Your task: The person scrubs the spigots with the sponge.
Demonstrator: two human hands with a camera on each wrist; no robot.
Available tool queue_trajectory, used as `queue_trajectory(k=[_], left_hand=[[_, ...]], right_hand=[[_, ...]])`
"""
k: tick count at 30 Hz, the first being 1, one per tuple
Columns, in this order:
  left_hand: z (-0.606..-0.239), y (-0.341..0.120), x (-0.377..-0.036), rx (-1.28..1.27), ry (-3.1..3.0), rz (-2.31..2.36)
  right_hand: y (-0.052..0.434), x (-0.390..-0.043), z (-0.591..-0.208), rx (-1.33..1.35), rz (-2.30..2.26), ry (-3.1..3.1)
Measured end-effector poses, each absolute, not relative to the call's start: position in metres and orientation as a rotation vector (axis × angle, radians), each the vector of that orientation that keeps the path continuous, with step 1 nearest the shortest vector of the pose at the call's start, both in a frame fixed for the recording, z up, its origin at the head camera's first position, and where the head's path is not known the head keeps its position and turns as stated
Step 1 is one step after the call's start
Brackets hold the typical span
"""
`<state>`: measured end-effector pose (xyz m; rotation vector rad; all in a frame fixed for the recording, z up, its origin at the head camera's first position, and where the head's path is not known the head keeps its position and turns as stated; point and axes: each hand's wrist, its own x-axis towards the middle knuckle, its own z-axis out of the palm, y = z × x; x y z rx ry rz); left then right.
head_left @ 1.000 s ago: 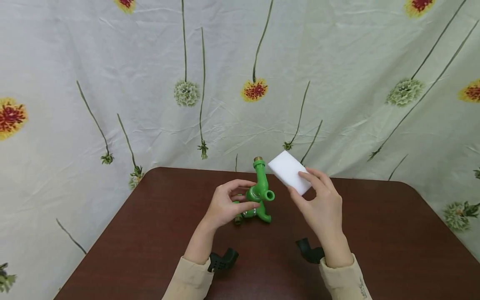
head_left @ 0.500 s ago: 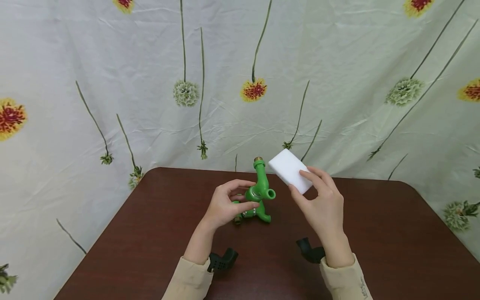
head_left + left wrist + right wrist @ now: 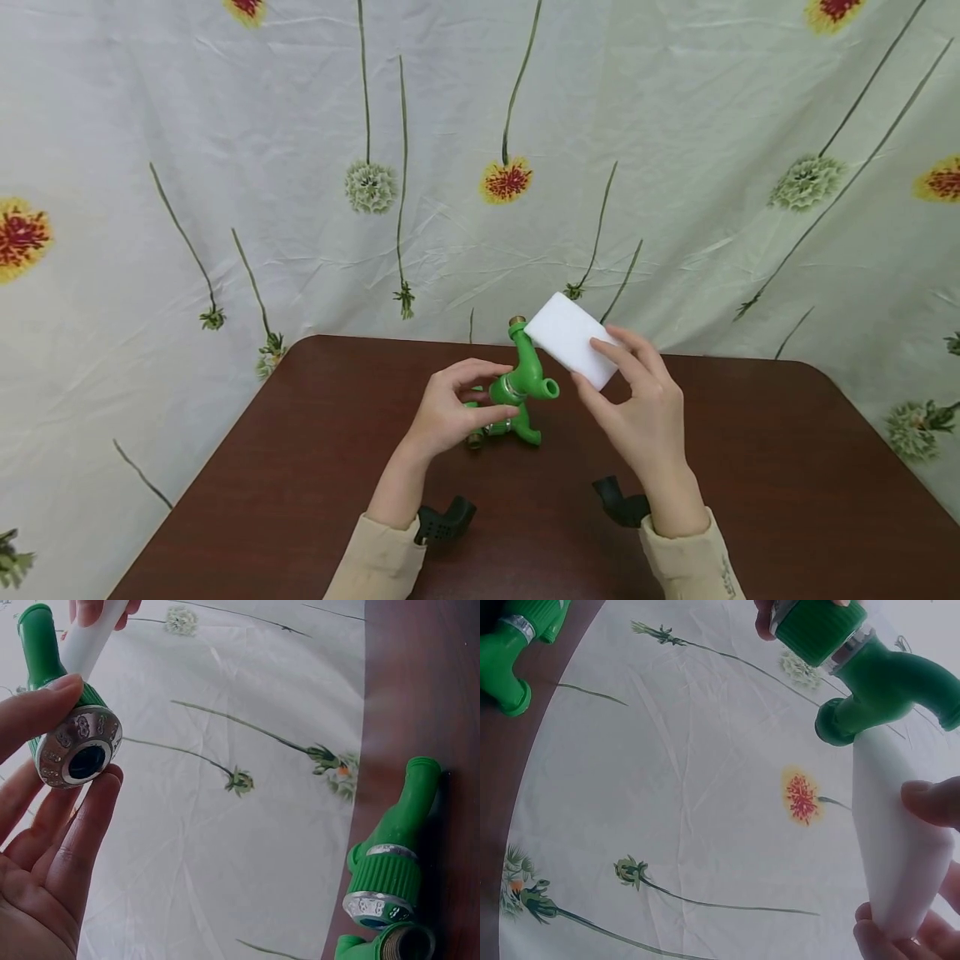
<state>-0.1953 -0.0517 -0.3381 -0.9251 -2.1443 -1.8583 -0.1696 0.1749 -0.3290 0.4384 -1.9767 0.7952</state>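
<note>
My left hand (image 3: 448,410) holds a green plastic tap (image 3: 529,371) above the table, thumb and fingers around its ribbed knob end. The tap's spout faces right and its brass threaded end points up; its silver cap (image 3: 81,746) shows in the left wrist view. In my right hand (image 3: 647,408) a white sponge block (image 3: 570,337) is pinched between thumb and fingers. The sponge's edge meets the tap near its threaded inlet, seen in the right wrist view. Below the left hand, another green tap (image 3: 527,429) lies on the table, partly hidden.
The dark red-brown table (image 3: 300,500) has rounded far corners. A further green piece with a threaded opening (image 3: 409,943) lies beside the resting tap. Behind the table hangs a pale flowered cloth (image 3: 675,125). Black wrist mounts (image 3: 448,518) show at both sleeves.
The sponge has moved left and slightly up, from beside the tap until it overlaps the tap's upper part. The held tap has shifted slightly, its spout swinging a little right.
</note>
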Motion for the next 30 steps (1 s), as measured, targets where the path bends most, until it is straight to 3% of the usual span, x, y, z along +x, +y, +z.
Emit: queue_trajectory(k=[8,15,30], left_hand=[[-0.338,-0.0535,-0.1958,-0.944,-2.116,-1.869],[-0.3376,-0.0544,-0.1961,-0.944,-2.113,-1.883],[-0.3367,-0.0537,-0.1931,-0.911,-2.017,-1.882]], right_hand=[[0.1756,-0.1702,-0.329,0.42,0.803,-1.968],[0.1758,-0.1701,-0.3299,0.244,0.768,-2.013],[0.1805,-0.1699,-0.3291,0.282,0.894,-2.028]])
